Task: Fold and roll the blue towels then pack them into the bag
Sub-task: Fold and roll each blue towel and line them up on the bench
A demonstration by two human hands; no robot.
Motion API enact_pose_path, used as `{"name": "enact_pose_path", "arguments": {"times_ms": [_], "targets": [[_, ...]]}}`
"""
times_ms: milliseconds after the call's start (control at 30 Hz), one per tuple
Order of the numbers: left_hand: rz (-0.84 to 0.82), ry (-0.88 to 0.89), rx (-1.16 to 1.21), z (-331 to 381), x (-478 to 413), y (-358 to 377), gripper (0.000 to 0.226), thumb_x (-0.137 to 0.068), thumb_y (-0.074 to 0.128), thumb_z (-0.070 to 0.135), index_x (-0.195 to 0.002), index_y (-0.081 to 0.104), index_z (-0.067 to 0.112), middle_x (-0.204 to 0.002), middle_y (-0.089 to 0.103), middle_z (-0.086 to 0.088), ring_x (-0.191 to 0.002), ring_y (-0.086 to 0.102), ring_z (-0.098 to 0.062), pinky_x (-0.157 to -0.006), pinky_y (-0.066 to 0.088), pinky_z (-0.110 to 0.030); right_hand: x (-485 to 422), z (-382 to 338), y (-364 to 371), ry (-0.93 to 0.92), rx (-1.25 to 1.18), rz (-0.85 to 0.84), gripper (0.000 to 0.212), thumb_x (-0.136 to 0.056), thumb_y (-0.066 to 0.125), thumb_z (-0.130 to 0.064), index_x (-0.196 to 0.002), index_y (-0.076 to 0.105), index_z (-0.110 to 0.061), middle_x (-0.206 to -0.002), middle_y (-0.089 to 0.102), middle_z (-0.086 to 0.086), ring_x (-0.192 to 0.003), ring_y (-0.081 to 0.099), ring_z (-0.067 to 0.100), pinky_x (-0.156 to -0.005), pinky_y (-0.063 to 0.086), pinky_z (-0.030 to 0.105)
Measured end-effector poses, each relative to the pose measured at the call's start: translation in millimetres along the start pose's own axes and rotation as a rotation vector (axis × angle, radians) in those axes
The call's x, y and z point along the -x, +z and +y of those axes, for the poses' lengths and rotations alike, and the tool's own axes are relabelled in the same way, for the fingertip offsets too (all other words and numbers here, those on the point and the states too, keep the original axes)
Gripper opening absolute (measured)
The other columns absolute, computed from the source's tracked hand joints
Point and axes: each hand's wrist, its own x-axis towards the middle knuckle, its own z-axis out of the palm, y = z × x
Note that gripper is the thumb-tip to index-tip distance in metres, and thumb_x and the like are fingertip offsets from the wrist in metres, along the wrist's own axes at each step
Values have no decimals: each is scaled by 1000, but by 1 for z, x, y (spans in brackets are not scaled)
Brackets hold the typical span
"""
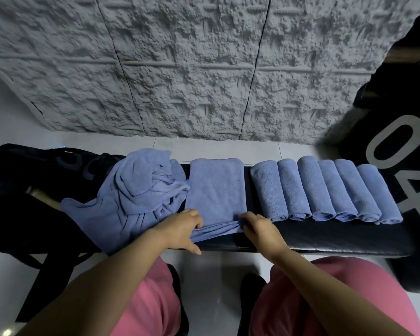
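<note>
A folded blue towel (216,187) lies flat on the black bench (325,238), its long side running away from me. Its near edge is bunched up. My left hand (182,229) pinches that edge on the left and my right hand (260,226) pinches it on the right. Several rolled blue towels (325,187) lie side by side to the right. A loose heap of blue towels (136,192) sits to the left, partly over the open black bag (22,190).
A rough grey wall panel (192,69) stands behind the bench. A black block with white digits (403,154) is at the right. White floor tiles (209,287) show between my pink-clad knees. The bag's strap (41,282) hangs down at the left.
</note>
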Motion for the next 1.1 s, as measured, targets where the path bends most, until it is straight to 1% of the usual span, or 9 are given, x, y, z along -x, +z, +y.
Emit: {"name": "enact_pose_path", "arguments": {"times_ms": [167, 267, 400, 500, 600, 667, 733, 833, 1100], "targets": [[45, -106, 150, -1, -4, -3, 9, -85, 60, 16, -93, 61, 12, -96, 50, 0, -88, 52, -17, -75, 38, -25, -10, -7, 0, 181, -244, 18, 21, -86, 57, -11, -102, 43, -15, -94, 61, 4, -81, 58, 24, -76, 50, 37], [86, -206, 264, -4, -5, -3, 15, -89, 51, 9, -75, 51, 14, -76, 42, 4, -74, 46, -18, -64, 31, -26, -14, -9, 2, 208, -221, 40, 23, -83, 59, -11, -97, 42, -15, -92, 61, 7, -79, 59, 27, -73, 50, 39], [239, -247, 236, -4, -6, 0, 14, -88, 54, 6, -98, 49, 13, -90, 50, 0, -76, 50, -19, -68, 41, -29, -10, -11, 5, -8, 119, 113, 22, -82, 53, -8, -99, 41, -16, -98, 50, 1, -82, 51, 26, -61, 44, 39], [295, -185, 60, -3, -9, 0, 13, -78, 63, -4, -80, 61, 9, -89, 53, -3, -80, 55, -22, -64, 48, -36, -9, -7, 4, -280, 383, 177, 24, -75, 64, -7, -86, 47, -20, -90, 47, -3, -79, 44, 19, -52, 38, 32], [286, -124, -149, -3, -12, -4, 23, -57, 86, 8, -60, 65, 18, -73, 58, 4, -71, 57, -17, -46, 44, -24, -9, 4, 7, -439, 499, 190, 16, -71, 68, -15, -81, 58, -21, -84, 55, -6, -78, 46, 18, -54, 42, 29], [279, -100, -193, -2, -11, -5, 19, -74, 77, 32, -86, 71, 18, -91, 61, 5, -92, 55, -16, -69, 48, -28, -8, 7, 6, -473, 500, 187, 11, -74, 64, -21, -85, 61, -20, -86, 57, -6, -77, 50, 19, -57, 42, 30], [219, -113, -212, -3, -7, -2, 38, -82, 65, 41, -111, 63, 17, -112, 57, 5, -110, 47, -15, -88, 40, -28, -6, 8, 5, -457, 504, 166, 19, -73, 65, -24, -90, 61, -21, -91, 58, -7, -79, 52, 19, -59, 41, 29], [261, -141, -188, -6, -5, 2, 31, -87, 60, 27, -117, 58, 20, -119, 55, 6, -117, 45, -13, -95, 34, -24, -5, 3, 6, -342, 425, 153, 34, -66, 67, -8, -96, 59, -21, -95, 57, -7, -84, 50, 19, -60, 47, 31], [322, -355, -53, 2, -7, -5, 18, -92, 45, 22, -105, 57, 17, -106, 59, -6, -99, 54, -27, -77, 36, -32, -11, -9, 3, -11, 114, 88, 21, -92, 40, -9, -109, 46, -18, -103, 50, 0, -95, 46, 23, -73, 45, 40]]}}
